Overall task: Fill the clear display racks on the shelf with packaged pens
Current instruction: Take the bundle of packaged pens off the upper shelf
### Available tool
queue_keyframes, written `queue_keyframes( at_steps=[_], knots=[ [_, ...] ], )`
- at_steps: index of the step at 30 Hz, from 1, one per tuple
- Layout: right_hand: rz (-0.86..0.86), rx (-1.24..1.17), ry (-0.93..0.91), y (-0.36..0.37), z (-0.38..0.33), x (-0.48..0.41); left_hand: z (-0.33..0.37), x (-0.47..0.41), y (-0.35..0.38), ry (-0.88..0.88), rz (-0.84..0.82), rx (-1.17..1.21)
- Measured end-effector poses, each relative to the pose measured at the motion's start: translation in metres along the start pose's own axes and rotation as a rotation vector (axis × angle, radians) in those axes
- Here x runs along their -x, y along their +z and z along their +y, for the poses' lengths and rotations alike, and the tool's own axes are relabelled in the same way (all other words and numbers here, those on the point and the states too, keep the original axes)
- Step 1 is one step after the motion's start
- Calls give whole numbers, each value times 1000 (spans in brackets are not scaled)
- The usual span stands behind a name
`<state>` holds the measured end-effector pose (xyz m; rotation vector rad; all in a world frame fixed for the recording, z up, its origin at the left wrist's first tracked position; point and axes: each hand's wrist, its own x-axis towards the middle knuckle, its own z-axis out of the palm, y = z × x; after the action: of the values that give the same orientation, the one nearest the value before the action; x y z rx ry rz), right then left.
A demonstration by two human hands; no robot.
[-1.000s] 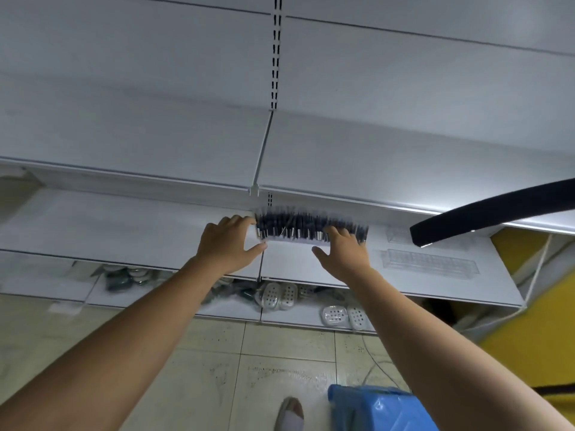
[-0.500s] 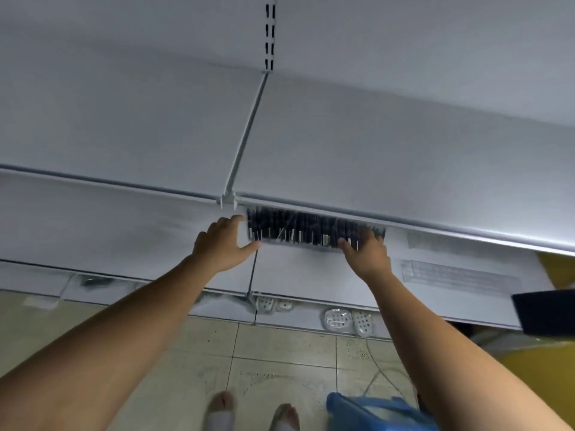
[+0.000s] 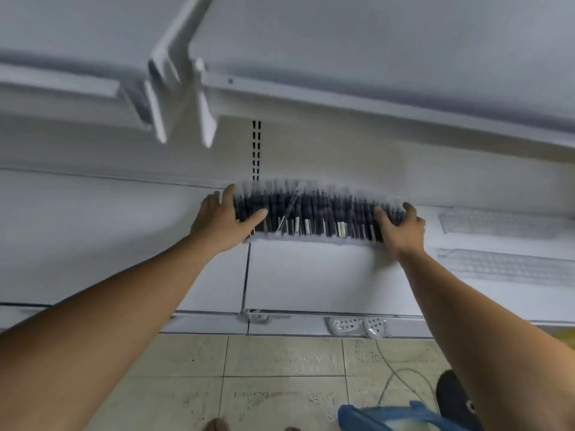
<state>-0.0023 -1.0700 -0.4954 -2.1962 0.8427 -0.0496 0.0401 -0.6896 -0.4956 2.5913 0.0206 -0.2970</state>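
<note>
My left hand [image 3: 222,223] clasped the left end of the clear rack [image 3: 311,238], thumb laid across the dark packaged pens [image 3: 317,209] that were packed side by side in it from end to end. My right hand [image 3: 403,230] curled its fingers over the right end. The rack sat on the white shelf [image 3: 311,275], near its back. Further right on that shelf lay 2 other clear racks [image 3: 504,220], one in front of the other.

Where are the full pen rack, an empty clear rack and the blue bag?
full pen rack [image 3: 320,213]: head view, middle of the dark pens.
empty clear rack [image 3: 504,269]: head view, its ribbed middle.
blue bag [image 3: 367,415]: head view, its rim.
</note>
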Motion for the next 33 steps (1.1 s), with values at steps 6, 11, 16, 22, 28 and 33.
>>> queue_keyframes(
  at_steps=[6, 11, 16, 22, 28, 33],
  knots=[
    [107, -113, -18, -1, 9, -9, 3, 0, 29, 38, 103, 111],
    [53, -23, -137, 14, 2, 9, 17, 2, 41, 56, 163, 114],
    [48, 40, -226, 37, -8, 27, 34, -2, 49, 39, 155, 193],
    [48, 36, -282, 53, -17, 38, 51, -2, 60, 38, 180, 165],
    [15, 1, -346, 74, -31, 53, 67, -3, 71, 91, 199, 295],
    [-59, 5, -352, 76, -35, 55, 71, 1, 66, 103, 181, 308]
  ],
)
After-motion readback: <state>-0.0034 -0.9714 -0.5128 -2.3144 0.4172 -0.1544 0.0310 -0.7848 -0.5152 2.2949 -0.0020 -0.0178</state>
